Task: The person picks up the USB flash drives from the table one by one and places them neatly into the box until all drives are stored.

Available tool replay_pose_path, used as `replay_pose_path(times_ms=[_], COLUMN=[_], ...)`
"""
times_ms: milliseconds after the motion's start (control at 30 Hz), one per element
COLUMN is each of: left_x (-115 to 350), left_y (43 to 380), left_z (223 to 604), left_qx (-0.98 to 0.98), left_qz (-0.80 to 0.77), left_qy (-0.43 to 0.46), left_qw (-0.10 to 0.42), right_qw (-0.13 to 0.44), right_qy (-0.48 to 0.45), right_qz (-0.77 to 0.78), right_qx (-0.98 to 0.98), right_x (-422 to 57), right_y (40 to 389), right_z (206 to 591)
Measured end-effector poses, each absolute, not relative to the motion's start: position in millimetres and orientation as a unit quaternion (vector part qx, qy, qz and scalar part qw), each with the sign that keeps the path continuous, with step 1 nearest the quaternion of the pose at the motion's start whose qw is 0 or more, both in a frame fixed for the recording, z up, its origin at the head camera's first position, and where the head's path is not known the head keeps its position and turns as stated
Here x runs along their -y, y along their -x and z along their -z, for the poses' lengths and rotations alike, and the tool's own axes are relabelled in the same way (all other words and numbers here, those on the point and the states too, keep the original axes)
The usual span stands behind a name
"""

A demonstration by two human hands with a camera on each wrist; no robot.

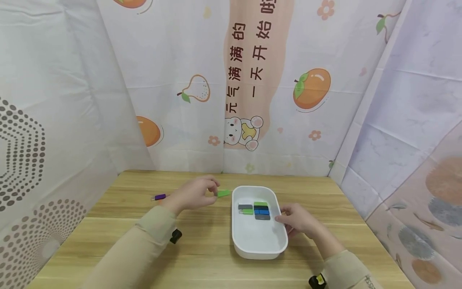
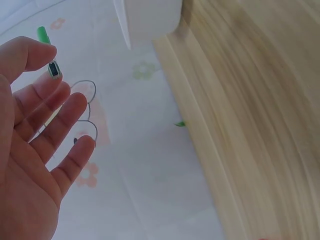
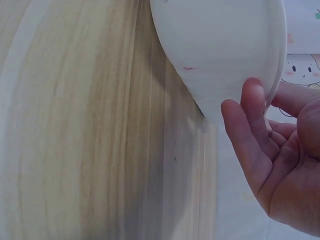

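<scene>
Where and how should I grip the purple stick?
Best pinch the purple stick across its purple body, probably from above: it lies flat on the table, pale end pointing left. The left hand is nearest but pinches a green stick, so free that hand first.

tray (image 1: 258, 239): smooth plastic | green stick (image 2: 43, 34): plastic, metal tip (image 2: 54, 70) | table (image 1: 202, 249): smooth wood | curtain (image 1: 213, 52): creased cloth

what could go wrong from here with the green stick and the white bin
The left hand pinches the green stick between thumb and finger, so it might slip out.
The right hand grips the white bin at one side; a tug could slide the small pieces inside.
The purple stick lies near the left wrist, which might knock it.
</scene>
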State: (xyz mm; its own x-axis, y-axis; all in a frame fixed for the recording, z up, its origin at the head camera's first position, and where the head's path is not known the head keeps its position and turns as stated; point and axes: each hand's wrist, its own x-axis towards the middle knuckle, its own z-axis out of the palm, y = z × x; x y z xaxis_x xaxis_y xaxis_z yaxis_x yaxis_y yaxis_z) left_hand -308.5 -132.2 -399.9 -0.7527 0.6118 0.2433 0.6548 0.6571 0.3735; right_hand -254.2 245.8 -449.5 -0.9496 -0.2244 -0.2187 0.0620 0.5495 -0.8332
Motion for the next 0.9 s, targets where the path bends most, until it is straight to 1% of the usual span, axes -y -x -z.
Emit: replay_pose_path(times_ms=[200, 333, 800, 900], left_x=[117, 106, 70, 63], left_y=[310, 311, 316, 316], left_z=[393, 391, 404, 405], left_qx=[0.91, 0.914, 0.918, 0.92], left_qz=[0.204, 0.192, 0.181, 0.166], left_qy=[0.357, 0.353, 0.351, 0.352], left_qw=[0.058, 0.054, 0.03, 0.032], right_qw=[0.152, 0.15, 0.156, 0.156], right_qy=[0.044, 0.042, 0.051, 0.051], right_qz=[0.469, 0.469, 0.478, 0.478], right_qx=[-0.869, -0.869, -0.863, -0.863], right_x=[-246, -245, -247, -247], right_y=[255, 255, 255, 256], right_z=[449, 449, 451, 451])
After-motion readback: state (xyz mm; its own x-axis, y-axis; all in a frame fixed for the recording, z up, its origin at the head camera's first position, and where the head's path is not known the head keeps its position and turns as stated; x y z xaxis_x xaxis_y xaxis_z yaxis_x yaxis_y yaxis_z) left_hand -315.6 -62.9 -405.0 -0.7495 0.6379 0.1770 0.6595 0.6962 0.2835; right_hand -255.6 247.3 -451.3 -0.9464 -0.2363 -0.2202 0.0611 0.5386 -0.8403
